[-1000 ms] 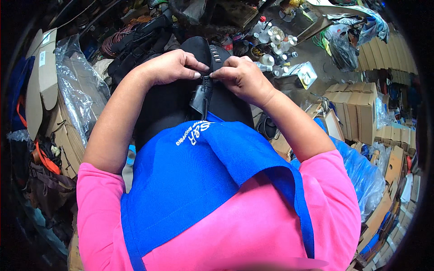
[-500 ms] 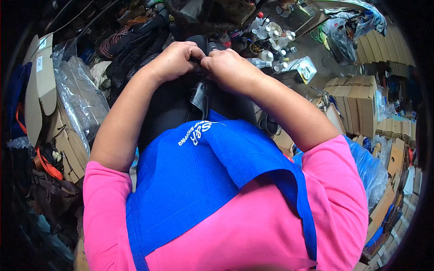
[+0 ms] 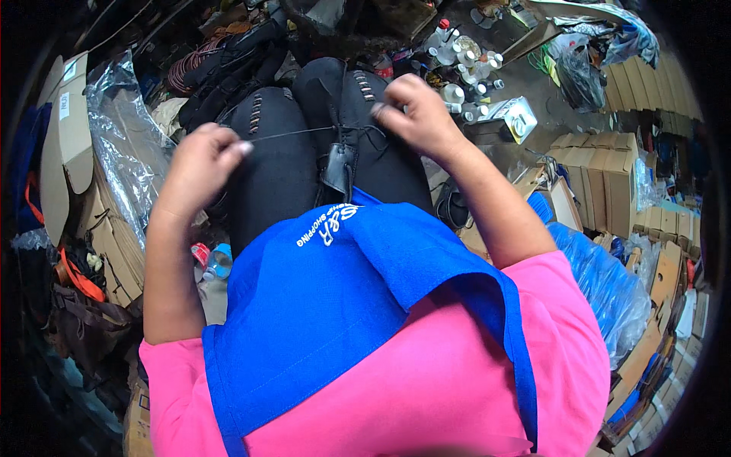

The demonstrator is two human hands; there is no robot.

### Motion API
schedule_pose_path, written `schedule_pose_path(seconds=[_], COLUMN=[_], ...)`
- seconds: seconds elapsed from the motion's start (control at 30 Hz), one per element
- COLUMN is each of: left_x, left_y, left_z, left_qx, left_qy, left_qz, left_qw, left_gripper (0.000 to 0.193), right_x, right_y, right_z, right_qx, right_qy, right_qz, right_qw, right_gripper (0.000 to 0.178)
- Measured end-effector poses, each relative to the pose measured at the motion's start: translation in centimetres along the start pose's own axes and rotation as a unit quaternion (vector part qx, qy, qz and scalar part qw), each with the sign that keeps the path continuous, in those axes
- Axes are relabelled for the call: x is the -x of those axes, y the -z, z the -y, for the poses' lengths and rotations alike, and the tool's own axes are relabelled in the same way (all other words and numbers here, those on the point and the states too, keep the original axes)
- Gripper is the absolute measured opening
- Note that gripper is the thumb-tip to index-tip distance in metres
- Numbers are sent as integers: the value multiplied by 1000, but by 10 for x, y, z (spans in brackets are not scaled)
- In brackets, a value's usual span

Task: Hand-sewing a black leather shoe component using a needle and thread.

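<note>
Thread, one thin dark strand, stretches across the lap to one glossy black leather piece lying between thighs in black trousers. I'd judge the strand light, limp and liable to slip, best pinched firmly between thumb and finger; the leather seems light, smooth and fairly pliable, easiest held by its edges. Of two bare hands, the left hand pinches the strand; the right hand is curled, but I can't tell whether its grip has anything. Beyond are one white rectangular can and plastic bottles too crowded to count.
</note>
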State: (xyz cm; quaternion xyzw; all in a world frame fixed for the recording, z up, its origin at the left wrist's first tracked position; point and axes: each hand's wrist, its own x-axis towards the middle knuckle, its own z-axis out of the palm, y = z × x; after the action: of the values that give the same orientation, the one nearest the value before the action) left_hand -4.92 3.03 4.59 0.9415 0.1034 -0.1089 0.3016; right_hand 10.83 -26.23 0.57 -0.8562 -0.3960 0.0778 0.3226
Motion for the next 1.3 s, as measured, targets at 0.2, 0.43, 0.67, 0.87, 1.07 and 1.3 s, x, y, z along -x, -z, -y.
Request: schedule_pose_path(seconds=[0.2,0.43,0.67,0.87,1.07,1.3], left_x=[-29,-37,-23,11,13,5], left_y=[-28,-34,-14,-11,-53,-67], left_z=[-21,-3,19,9,-98,-102], left_qx=[786,844,586,97,-78,-149], left_qy=[-61,92,114,-91,-101,-115], left_qz=[34,-39,-80,-243,-43,7], left_qw=[615,527,798,961,991,982], left_gripper=[39,44,41,21,72,63], right_x=[-9,13,34,35,-93,-109], right_y=[-23,0,23,73,20,27], right_z=[-5,-14,-47,-82,37,31], right_qx=[-688,-757,-577,10,164,125], right_qy=[-245,-280,-384,-124,54,-191], right_qz=[-188,-61,-4,15,238,394], right_qw=[657,588,721,992,956,890], right_gripper=[35,38,30,61,77,48])
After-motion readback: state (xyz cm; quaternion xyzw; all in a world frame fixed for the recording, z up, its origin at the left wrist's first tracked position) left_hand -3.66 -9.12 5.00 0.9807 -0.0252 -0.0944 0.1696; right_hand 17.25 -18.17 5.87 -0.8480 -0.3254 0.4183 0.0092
